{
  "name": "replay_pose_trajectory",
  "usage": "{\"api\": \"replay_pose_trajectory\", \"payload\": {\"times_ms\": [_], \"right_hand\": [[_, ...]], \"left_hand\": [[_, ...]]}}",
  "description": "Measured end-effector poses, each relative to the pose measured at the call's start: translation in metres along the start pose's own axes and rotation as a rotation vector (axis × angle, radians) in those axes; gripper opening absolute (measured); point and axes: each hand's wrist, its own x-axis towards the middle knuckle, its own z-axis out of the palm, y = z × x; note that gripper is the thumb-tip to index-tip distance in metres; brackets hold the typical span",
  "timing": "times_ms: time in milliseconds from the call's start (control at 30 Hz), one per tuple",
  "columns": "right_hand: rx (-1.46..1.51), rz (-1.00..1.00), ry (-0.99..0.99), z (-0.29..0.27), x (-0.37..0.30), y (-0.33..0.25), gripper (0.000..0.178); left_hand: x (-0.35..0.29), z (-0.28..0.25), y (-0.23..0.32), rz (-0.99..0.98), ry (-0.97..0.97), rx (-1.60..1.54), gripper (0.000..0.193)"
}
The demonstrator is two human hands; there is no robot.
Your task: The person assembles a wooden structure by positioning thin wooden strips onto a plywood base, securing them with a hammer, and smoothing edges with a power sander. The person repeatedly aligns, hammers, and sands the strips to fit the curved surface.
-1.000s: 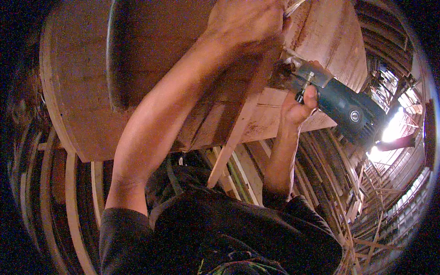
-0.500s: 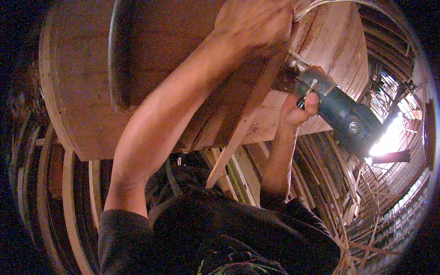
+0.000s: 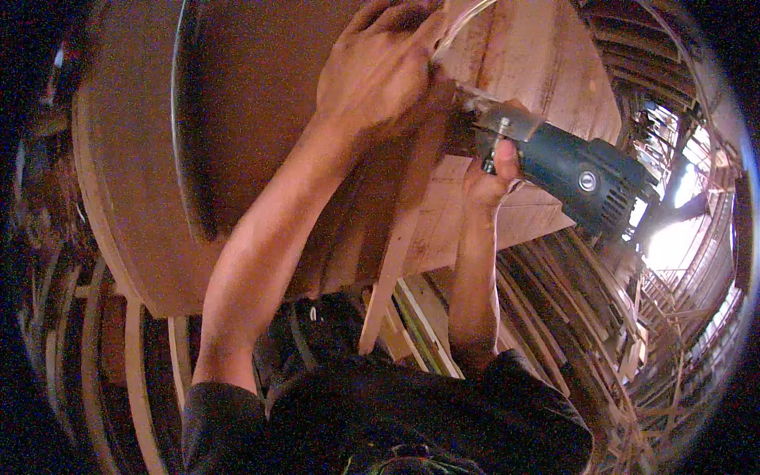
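Left hand and power tool have moved left. Right hand wraps its fingers around the tool; left fingers' grip, can't tell. Work seems under way, not done.

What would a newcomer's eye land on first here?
Probably the dark power tool, right of centre, held in the right grip. Next, perhaps, the left grip, near the top middle, in front of a big brown panel filling much of the upper left. White glare toward the right also stands out.
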Motion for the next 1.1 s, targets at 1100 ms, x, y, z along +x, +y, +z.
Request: {"api": "replay_pose_trajectory", "payload": {"times_ms": [1100], "right_hand": [[-0.037,-0.244,-0.005,0.067,0.175,0.053,0.06]], "left_hand": [[-0.034,0.0,0.032,-0.078,-0.043,-0.026,0.059]]}}
